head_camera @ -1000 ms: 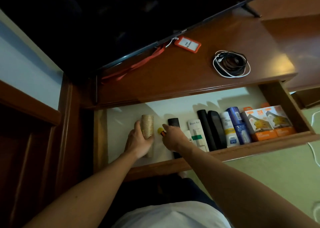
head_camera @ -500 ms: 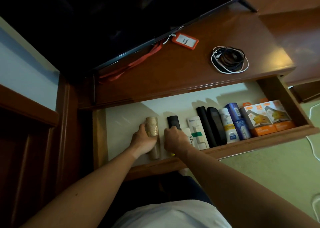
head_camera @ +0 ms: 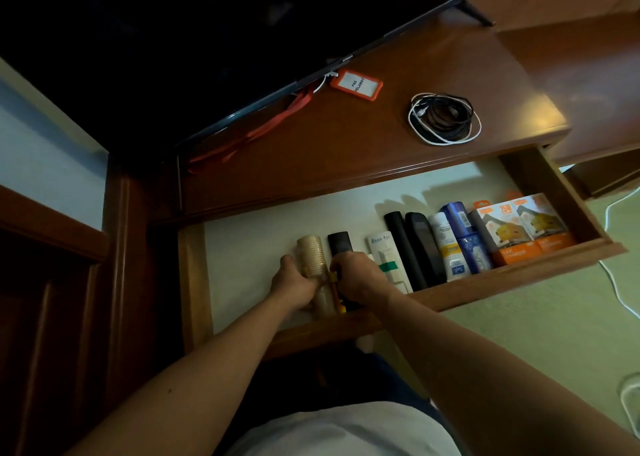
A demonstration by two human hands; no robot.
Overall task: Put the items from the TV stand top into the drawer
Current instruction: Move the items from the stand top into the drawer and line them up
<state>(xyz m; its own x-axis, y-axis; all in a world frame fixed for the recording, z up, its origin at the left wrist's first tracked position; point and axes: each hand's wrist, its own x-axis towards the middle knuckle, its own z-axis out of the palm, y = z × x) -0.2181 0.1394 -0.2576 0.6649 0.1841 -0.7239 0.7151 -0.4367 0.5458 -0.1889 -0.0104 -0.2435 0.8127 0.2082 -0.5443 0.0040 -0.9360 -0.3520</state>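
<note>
The open drawer has a pale lining and a row of items. My left hand grips a ribbed tan stack of paper cups lying in the drawer. Beside it, my right hand is closed on a small yellow and orange tool wedged between the cups and a black remote. On the TV stand top lie a coil of black and white cables and an orange badge holder with a red lanyard that runs under the TV.
Further right in the drawer are a white remote, two black cases, a white tube, a blue bottle and two orange and white boxes. The TV overhangs the stand. A white cable trails on the green floor.
Both hands have come closer together near the drawer's front. The cup stack has shifted right against the yellow tool, which now lies lower between the cups and the black remote.
</note>
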